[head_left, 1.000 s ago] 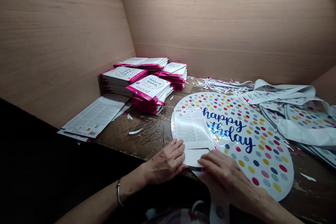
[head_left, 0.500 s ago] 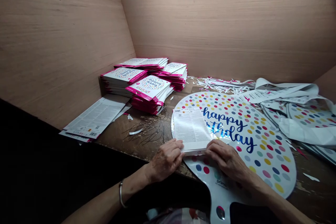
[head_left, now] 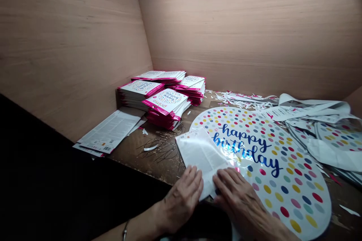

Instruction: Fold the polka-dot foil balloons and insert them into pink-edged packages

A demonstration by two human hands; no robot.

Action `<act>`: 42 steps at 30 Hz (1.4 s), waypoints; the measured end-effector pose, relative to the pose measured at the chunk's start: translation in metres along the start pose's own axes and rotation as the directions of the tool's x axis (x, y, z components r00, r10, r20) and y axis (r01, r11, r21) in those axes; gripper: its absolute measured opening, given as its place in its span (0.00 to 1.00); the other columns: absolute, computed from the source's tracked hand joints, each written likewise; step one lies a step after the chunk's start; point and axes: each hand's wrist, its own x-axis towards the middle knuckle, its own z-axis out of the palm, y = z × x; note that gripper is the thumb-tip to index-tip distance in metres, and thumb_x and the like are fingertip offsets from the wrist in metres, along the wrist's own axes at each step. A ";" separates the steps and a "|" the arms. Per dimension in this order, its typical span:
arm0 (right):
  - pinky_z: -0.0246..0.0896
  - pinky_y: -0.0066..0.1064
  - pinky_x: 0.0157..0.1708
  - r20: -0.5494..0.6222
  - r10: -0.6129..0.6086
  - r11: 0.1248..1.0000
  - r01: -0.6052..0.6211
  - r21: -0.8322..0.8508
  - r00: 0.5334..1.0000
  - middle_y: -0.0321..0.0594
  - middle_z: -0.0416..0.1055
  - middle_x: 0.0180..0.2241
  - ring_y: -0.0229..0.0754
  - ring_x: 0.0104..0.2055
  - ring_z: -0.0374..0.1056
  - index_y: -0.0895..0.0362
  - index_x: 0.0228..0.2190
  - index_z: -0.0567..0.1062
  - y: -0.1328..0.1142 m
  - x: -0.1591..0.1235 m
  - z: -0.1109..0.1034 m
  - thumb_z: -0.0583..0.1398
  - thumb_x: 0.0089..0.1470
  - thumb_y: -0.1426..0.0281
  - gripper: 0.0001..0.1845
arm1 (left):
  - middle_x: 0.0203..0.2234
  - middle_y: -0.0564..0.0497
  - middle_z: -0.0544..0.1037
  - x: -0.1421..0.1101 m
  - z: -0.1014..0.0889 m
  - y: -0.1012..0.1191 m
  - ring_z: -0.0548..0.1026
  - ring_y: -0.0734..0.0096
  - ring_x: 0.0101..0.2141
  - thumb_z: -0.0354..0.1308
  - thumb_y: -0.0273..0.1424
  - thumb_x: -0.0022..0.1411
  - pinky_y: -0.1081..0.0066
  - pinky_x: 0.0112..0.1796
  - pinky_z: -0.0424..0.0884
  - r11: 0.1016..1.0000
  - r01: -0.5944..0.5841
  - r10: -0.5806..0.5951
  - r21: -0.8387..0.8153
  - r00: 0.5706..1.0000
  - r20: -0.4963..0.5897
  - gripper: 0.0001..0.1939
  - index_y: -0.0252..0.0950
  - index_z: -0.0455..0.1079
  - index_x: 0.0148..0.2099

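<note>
A folded white printed card (head_left: 199, 150) with small text lies slanted over the left part of a flat foil balloon (head_left: 299, 192). My left hand (head_left: 183, 197) grips its near left edge, fingers bent together over it. On the near right edge, the fingers of my right hand (head_left: 236, 190) are closed and press the card down. My thumbs and the card's underside are hidden. The balloon carries coloured dots and blue "happy birthday" lettering. Its neck is mostly covered by my right hand and forearm.
Stacks of pink-edged card packets (head_left: 166, 99) stand in the back left corner. Printed flat cards (head_left: 110, 131) overlap the table's left edge. Thin dark strands (head_left: 162, 150) lie nearby. Paper scraps (head_left: 240, 99), white strips (head_left: 316, 107) and more balloons are at the right. Board walls (head_left: 240, 37) enclose the table.
The card has tilted and come nearer to me, its near end now bent. Both hands have moved closer, with the right hand flatter over the card. The camera view has shifted slightly.
</note>
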 end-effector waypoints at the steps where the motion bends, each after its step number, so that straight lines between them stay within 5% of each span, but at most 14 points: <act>1: 0.57 0.44 0.47 -0.038 -0.057 0.998 0.057 0.003 0.998 0.44 0.69 0.38 0.47 0.40 0.64 0.57 0.41 0.69 -0.002 -0.003 0.000 0.55 0.54 0.72 0.11 | 0.50 0.33 0.68 -0.004 -0.003 0.004 0.63 0.49 0.54 0.49 0.26 0.60 0.51 0.52 0.61 0.999 -0.032 0.033 0.025 0.999 -0.026 0.18 0.23 0.63 0.52; 5: 0.61 0.41 0.43 -0.257 -0.314 0.949 0.290 -0.125 0.914 0.45 0.74 0.36 0.47 0.38 0.68 0.60 0.42 0.70 0.000 -0.002 -0.007 0.49 0.55 0.77 0.16 | 0.40 0.38 0.74 0.009 -0.027 0.008 0.71 0.55 0.43 0.46 0.26 0.58 0.52 0.48 0.64 0.999 -0.052 0.052 0.009 0.986 -0.159 0.15 0.26 0.67 0.45; 8: 0.63 0.38 0.40 -0.378 -0.402 0.907 0.306 -0.290 0.834 0.46 0.75 0.36 0.47 0.40 0.69 0.61 0.43 0.71 0.009 0.008 -0.028 0.46 0.54 0.80 0.19 | 0.26 0.44 0.72 0.041 -0.053 0.003 0.71 0.64 0.29 0.47 0.27 0.57 0.60 0.34 0.70 0.999 -0.036 0.038 0.017 0.991 -0.132 0.08 0.30 0.66 0.34; 11: 0.63 0.38 0.40 -0.381 -0.461 0.868 0.318 -0.382 0.801 0.47 0.75 0.36 0.48 0.40 0.70 0.62 0.42 0.71 0.019 0.019 -0.055 0.47 0.52 0.82 0.19 | 0.20 0.47 0.67 0.076 -0.079 -0.001 0.67 0.66 0.22 0.50 0.28 0.54 0.66 0.23 0.64 0.992 -0.050 0.057 0.113 0.997 -0.061 0.05 0.33 0.62 0.27; 17: 0.61 0.43 0.41 -0.393 -0.441 0.865 0.264 -0.427 0.807 0.53 0.72 0.43 0.51 0.42 0.69 0.62 0.45 0.69 0.025 0.041 -0.101 0.51 0.51 0.82 0.20 | 0.20 0.47 0.71 0.125 -0.122 -0.005 0.68 0.68 0.20 0.56 0.26 0.47 0.71 0.20 0.58 1.000 -0.005 0.004 0.022 1.000 0.017 0.03 0.34 0.63 0.25; 21: 0.62 0.39 0.32 -0.400 -0.359 0.918 0.242 -0.314 0.843 0.49 0.73 0.40 0.48 0.35 0.70 0.57 0.35 0.71 0.026 0.057 -0.126 0.49 0.51 0.80 0.15 | 0.17 0.50 0.70 0.144 -0.142 -0.008 0.65 0.73 0.18 0.57 0.23 0.49 0.73 0.20 0.53 0.989 0.055 -0.061 -0.137 0.997 -0.037 0.07 0.34 0.62 0.22; 24: 0.57 0.31 0.20 -0.175 -0.227 0.973 0.232 0.010 0.958 0.40 0.69 0.25 0.39 0.23 0.64 0.53 0.24 0.68 0.034 0.061 -0.141 0.49 0.56 0.74 0.13 | 0.13 0.54 0.65 0.147 -0.149 -0.017 0.60 0.78 0.17 0.57 0.22 0.50 0.74 0.20 0.52 0.958 0.079 -0.089 -0.275 0.996 -0.023 0.15 0.34 0.56 0.18; 26: 0.58 0.30 0.21 0.016 -0.157 0.955 0.147 0.259 0.988 0.38 0.67 0.24 0.38 0.23 0.62 0.52 0.25 0.69 0.042 0.059 -0.150 0.50 0.58 0.69 0.12 | 0.12 0.57 0.60 0.143 -0.152 -0.025 0.57 0.79 0.17 0.57 0.20 0.50 0.75 0.20 0.52 0.931 0.087 -0.092 -0.354 0.996 0.004 0.16 0.34 0.55 0.17; 31: 0.62 0.33 0.26 0.249 -0.178 0.676 -0.065 0.734 0.952 0.43 0.69 0.28 0.43 0.27 0.65 0.51 0.31 0.76 0.052 0.050 -0.153 0.52 0.57 0.60 0.14 | 0.14 0.57 0.59 0.134 -0.155 -0.033 0.59 0.79 0.19 0.55 0.18 0.45 0.77 0.21 0.54 0.882 -0.013 0.023 -0.472 1.000 0.017 0.12 0.33 0.57 0.18; 37: 0.61 0.32 0.23 0.193 0.030 0.256 -0.194 0.947 0.981 0.39 0.66 0.20 0.42 0.23 0.64 0.52 0.20 0.77 0.052 0.048 -0.126 0.62 0.45 0.58 0.12 | 0.14 0.56 0.61 0.134 -0.156 -0.034 0.59 0.80 0.19 0.53 0.21 0.51 0.77 0.22 0.53 0.760 -0.005 0.019 -0.649 1.000 0.015 0.12 0.33 0.59 0.18; 40: 0.61 0.32 0.20 0.162 0.308 0.167 -0.221 0.961 0.938 0.40 0.66 0.19 0.41 0.21 0.62 0.54 0.20 0.77 0.060 0.046 -0.113 0.65 0.41 0.57 0.13 | 0.15 0.56 0.61 0.140 -0.151 -0.051 0.58 0.81 0.19 0.53 0.23 0.50 0.78 0.22 0.53 0.672 0.089 -0.144 -0.736 0.990 -0.011 0.08 0.31 0.65 0.20; 42: 0.60 0.30 0.17 0.135 0.465 0.197 -0.250 0.948 0.875 0.40 0.66 0.18 0.39 0.19 0.61 0.56 0.20 0.78 0.071 0.045 -0.105 0.67 0.38 0.59 0.13 | 0.15 0.56 0.63 0.148 -0.145 -0.071 0.59 0.80 0.19 0.54 0.27 0.51 0.78 0.22 0.54 0.508 0.177 -0.398 -0.843 0.916 -0.047 0.07 0.31 0.68 0.22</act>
